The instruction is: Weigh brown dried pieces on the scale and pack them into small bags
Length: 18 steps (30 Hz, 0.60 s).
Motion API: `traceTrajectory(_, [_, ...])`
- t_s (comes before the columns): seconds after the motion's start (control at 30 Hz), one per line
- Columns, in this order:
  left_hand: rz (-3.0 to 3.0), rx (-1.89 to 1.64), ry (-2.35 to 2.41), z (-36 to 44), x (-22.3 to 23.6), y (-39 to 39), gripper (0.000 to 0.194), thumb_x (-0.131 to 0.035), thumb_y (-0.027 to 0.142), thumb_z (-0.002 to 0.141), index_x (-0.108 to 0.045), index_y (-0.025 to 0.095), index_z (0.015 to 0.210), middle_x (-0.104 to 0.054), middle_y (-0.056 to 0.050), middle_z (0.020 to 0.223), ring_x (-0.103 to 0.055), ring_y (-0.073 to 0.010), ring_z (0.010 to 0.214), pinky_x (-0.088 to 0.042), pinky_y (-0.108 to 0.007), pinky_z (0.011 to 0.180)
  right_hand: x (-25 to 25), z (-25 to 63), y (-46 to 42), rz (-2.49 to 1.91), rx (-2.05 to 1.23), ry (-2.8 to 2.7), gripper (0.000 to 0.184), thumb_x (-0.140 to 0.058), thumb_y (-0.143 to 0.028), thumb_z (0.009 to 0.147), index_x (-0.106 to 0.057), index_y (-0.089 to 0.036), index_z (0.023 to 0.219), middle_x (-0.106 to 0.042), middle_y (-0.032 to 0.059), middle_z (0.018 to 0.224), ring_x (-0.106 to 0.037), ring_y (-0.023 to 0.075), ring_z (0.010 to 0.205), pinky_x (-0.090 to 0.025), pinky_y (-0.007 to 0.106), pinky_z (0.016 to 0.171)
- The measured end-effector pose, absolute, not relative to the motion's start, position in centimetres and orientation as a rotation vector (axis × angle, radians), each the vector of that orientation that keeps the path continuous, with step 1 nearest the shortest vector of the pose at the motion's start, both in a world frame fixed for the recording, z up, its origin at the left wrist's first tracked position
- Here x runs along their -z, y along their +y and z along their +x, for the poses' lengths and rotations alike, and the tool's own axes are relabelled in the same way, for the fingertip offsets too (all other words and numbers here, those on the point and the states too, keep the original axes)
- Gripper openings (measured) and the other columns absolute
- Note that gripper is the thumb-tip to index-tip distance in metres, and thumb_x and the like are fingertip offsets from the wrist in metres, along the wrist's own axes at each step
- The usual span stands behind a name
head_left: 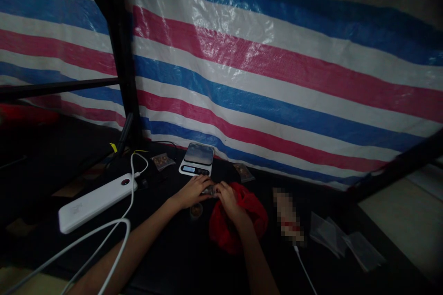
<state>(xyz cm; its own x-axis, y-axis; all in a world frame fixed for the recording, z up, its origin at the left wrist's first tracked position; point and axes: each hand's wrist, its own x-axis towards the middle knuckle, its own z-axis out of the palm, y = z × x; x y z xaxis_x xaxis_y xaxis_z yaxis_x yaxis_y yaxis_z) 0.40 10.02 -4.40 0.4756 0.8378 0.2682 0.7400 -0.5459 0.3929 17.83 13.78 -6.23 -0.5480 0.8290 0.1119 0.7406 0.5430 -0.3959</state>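
Red cloth (pixel 238 228) is bunched beneath the right hand (pixel 228 198); a small shiny packet (pixel 209 190) is pinched narrowly between its fingertips and the left hand (pixel 191 192), kept close and steady, with a digital kitchen scale (pixel 196 160) placed just beyond both hands

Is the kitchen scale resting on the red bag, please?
No, the kitchen scale stands on the black surface, apart from the red bag.

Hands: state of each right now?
Left hand: closed, holding a small packet.
Right hand: closed, holding the same small packet.
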Motion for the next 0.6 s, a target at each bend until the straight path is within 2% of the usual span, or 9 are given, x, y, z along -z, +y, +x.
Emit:
traceTrajectory(0.2, [2.526,-0.625,1.371,0.3,4.5,10.0,0.035,-0.048,0.036,0.081,-0.045,0.023,0.113,-0.049,-0.005,0.111,-0.043,-0.0212,0.107,-0.033,-0.035,0.091,6.0,18.9,13.9,-1.124,-0.510,-2.402,0.018,-0.047,-0.004,0.074,-0.058,-0.018,0.076,-0.057,0.0017,0.080,-0.052,0.0137,0.075,-0.036,0.021,0.066])
traceTrajectory(0.4, [2.546,-0.618,1.395,0.2,4.8,10.0,0.035,-0.048,0.036,0.081,-0.045,0.024,0.114,-0.048,-0.005,0.113,-0.043,-0.0211,0.108,-0.033,-0.035,0.091,7.4,18.6,14.1,-1.116,-0.521,-2.400,0.021,-0.046,0.000,0.070,-0.058,-0.017,0.072,-0.057,0.0029,0.078,-0.051,0.0154,0.075,-0.036,0.023,0.066])
traceTrajectory(0.6, [2.550,-0.614,1.402,0.3,4.7,9.9,0.035,-0.047,0.036,0.081,-0.045,0.025,0.113,-0.048,-0.005,0.113,-0.043,-0.0205,0.108,-0.033,-0.035,0.091,7.7,18.3,14.1,-1.150,-0.505,-2.363,0.021,-0.043,-0.001,0.072,-0.058,-0.017,0.075,-0.059,0.0048,0.081,-0.052,0.0164,0.077,-0.037,0.026,0.070])
